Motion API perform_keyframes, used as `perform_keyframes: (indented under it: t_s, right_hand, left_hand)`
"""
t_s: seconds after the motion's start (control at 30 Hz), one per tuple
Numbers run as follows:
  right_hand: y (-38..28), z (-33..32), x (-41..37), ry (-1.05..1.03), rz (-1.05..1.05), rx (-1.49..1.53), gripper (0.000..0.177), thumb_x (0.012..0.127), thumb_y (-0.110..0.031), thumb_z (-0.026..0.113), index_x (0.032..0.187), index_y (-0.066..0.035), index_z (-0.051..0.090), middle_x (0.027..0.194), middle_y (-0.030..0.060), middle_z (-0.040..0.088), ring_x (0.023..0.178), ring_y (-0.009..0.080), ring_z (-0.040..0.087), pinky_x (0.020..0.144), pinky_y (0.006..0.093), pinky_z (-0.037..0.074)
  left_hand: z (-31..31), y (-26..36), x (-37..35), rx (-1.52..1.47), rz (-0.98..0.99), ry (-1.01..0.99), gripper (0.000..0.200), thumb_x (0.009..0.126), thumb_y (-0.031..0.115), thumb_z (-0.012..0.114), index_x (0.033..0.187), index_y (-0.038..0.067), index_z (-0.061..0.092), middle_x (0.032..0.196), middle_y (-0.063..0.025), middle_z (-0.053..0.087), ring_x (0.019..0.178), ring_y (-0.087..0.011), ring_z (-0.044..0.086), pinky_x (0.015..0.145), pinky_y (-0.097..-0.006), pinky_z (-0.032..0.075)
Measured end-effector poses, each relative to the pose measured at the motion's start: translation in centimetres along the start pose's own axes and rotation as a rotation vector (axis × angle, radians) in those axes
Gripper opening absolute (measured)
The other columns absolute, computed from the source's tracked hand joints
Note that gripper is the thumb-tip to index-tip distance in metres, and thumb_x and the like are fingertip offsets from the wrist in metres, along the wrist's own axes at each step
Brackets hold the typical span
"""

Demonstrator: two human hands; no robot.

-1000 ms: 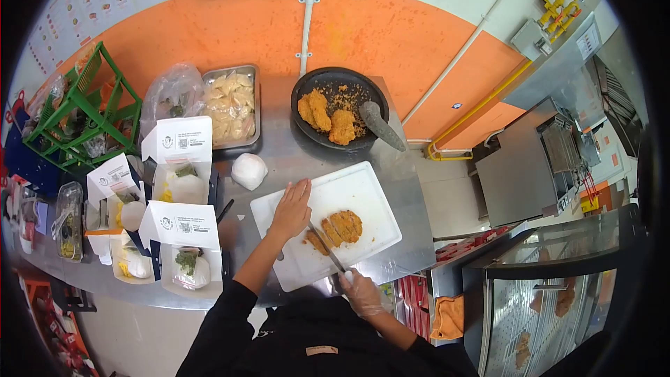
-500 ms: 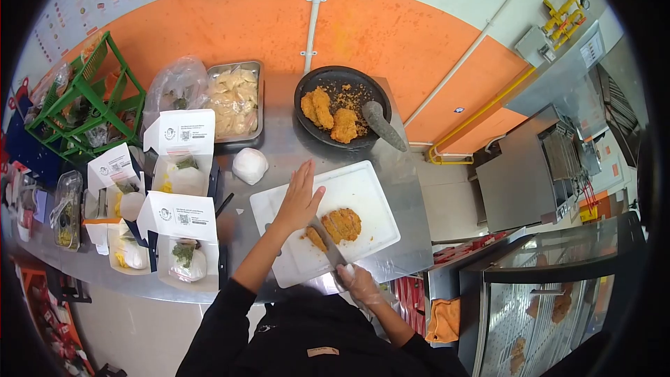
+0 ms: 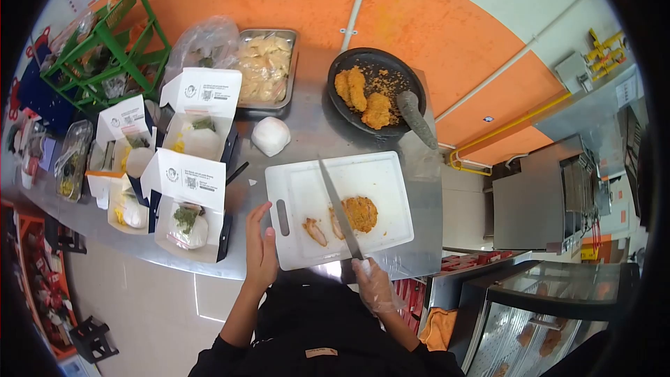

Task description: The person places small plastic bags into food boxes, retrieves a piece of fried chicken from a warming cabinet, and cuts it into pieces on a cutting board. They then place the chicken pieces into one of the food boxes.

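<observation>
Gripping knife in right hand: gloved, fist closed round the handle at bottom centre of frame. Blade runs up-left across the white cutting board, tip near the board's upper edge, crossing the left side of the cutlet. Left hand: bare, open, fingers together, holding nothing, just beside the board's lower-left corner; contact w/ board can't be told. Cutlet: centre of board, breaded, partly sliced, one strip lying apart to its left. Handling, my est.: light; crumb crust brittle and sheds; meat inside soft, prob. greasy, so slices would break if pinched at the ends. Best taken flat from above or by the sides, fingertips well back from the blade. Board sits on steel counter. Also on counter: black pan upper centre w/ two more fried pcs and a grey pestle; white wrapped ball; metal tray of pale chips; open meal boxes at left; green rack upper left.
</observation>
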State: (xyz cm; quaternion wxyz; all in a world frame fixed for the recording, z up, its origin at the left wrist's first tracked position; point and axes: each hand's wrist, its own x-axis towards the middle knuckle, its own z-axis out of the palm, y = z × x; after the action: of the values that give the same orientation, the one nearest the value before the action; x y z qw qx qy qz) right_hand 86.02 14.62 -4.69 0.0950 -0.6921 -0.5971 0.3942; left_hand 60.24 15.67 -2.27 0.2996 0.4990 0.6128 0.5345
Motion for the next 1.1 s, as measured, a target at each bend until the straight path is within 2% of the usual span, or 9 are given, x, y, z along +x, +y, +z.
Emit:
perform_keyframes:
  t_s: [0.17, 0.27, 0.33, 0.4, 0.5, 0.63, 0.73, 0.97, 1.1]
  right_hand:
    - [0.5, -1.0, 0.3, -0.067, 0.043, 0.144, 0.051, 0.091, -0.046, 0.052, 0.110, 0.001, 0.060, 0.080, 0.0257, 0.064, 0.076, 0.0385, 0.064, 0.068, 0.0436, 0.047]
    - [-2.5, -2.5, -0.8, 0.038, 0.068, 0.112, 0.052, 0.090, -0.046, 0.054, 0.110, 0.002, 0.059, 0.078, 0.0242, 0.064, 0.073, 0.0363, 0.064, 0.066, 0.0422, 0.047]
    - [-2.5, -3.2, -0.6, 0.018, 0.074, 0.105, 0.052, 0.090, -0.046, 0.054, 0.110, 0.002, 0.059, 0.078, 0.0236, 0.064, 0.072, 0.0353, 0.064, 0.065, 0.0413, 0.047]
    - [-1.9, -3.4, -0.3, -0.002, 0.085, 0.101, 0.052, 0.090, -0.046, 0.054, 0.110, 0.002, 0.059, 0.077, 0.0231, 0.064, 0.071, 0.0343, 0.064, 0.064, 0.0404, 0.047]
    - [-1.2, -3.2, 0.0, -0.026, 0.100, 0.127, 0.052, 0.090, -0.046, 0.054, 0.108, 0.002, 0.059, 0.076, 0.0217, 0.064, 0.071, 0.0337, 0.064, 0.064, 0.0400, 0.047]
    - [-0.7, -3.0, 0.2, -0.070, 0.086, 0.206, 0.047, 0.090, -0.044, 0.054, 0.108, -0.001, 0.058, 0.077, 0.0230, 0.064, 0.075, 0.0389, 0.064, 0.066, 0.0430, 0.047]
    - [-1.1, -2.9, 0.1, -0.097, 0.071, 0.176, 0.043, 0.091, -0.043, 0.054, 0.106, -0.003, 0.058, 0.077, 0.0243, 0.063, 0.077, 0.0422, 0.063, 0.066, 0.0457, 0.047]
    - [-2.0, -2.0, -0.3, -0.117, -0.016, 0.064, 0.037, 0.091, -0.042, 0.053, 0.093, -0.006, 0.056, 0.074, 0.0241, 0.062, 0.075, 0.0453, 0.061, 0.065, 0.0516, 0.046]
    - [-2.0, -1.8, -0.7, -0.083, -0.025, 0.077, 0.035, 0.091, -0.042, 0.053, 0.096, -0.008, 0.056, 0.075, 0.0238, 0.063, 0.072, 0.0462, 0.061, 0.062, 0.0532, 0.045]
  left_hand:
    - [0.1, -1.7, -3.3, -0.053, -0.113, 0.052, 0.043, 0.097, 0.023, 0.038, 0.131, -0.003, 0.040, 0.128, -0.0178, 0.042, 0.117, -0.0280, 0.044, 0.101, -0.0357, 0.032]
    - [0.0, -0.9, -5.0, -0.089, -0.263, 0.105, 0.039, 0.098, 0.027, 0.040, 0.123, -0.002, 0.048, 0.110, -0.0140, 0.055, 0.096, -0.0232, 0.056, 0.089, -0.0326, 0.041]
    - [-1.2, -1.1, -6.8, -0.018, -0.649, -0.048, 0.036, 0.098, 0.029, 0.043, 0.111, -0.002, 0.054, 0.086, -0.0089, 0.062, 0.073, -0.0198, 0.061, 0.074, -0.0318, 0.047]
    - [-2.4, -3.4, -9.6, 0.229, -0.816, -0.256, 0.037, 0.096, 0.033, 0.044, 0.100, -0.001, 0.058, 0.075, -0.0070, 0.065, 0.064, -0.0190, 0.063, 0.064, -0.0321, 0.048]
    - [-4.8, -7.8, -14.5, 0.391, -1.130, -0.531, 0.042, 0.095, 0.035, 0.044, 0.115, -0.001, 0.052, 0.085, -0.0112, 0.067, 0.072, -0.0217, 0.065, 0.064, -0.0312, 0.049]
    - [-5.8, -8.7, -15.9, 0.122, -1.192, -0.293, 0.047, 0.094, 0.033, 0.046, 0.126, -0.001, 0.042, 0.109, -0.0139, 0.063, 0.090, -0.0236, 0.064, 0.077, -0.0340, 0.051]
    - [-6.1, -8.9, -14.2, -0.358, -1.020, -0.033, 0.049, 0.088, 0.017, 0.051, 0.130, -0.001, 0.031, 0.130, -0.0158, 0.043, 0.115, -0.0235, 0.050, 0.100, -0.0391, 0.042]
    - [-4.8, -10.2, -13.9, -0.592, -1.086, 0.118, 0.037, 0.086, 0.009, 0.052, 0.119, 0.000, 0.038, 0.115, -0.0102, 0.047, 0.112, -0.0219, 0.050, 0.104, -0.0446, 0.039]
    - [-5.1, -10.8, -13.9, -0.694, -1.019, 0.048, 0.011, 0.086, 0.009, 0.051, 0.094, 0.002, 0.050, 0.103, -0.0066, 0.048, 0.103, -0.0195, 0.051, 0.105, -0.0471, 0.038]
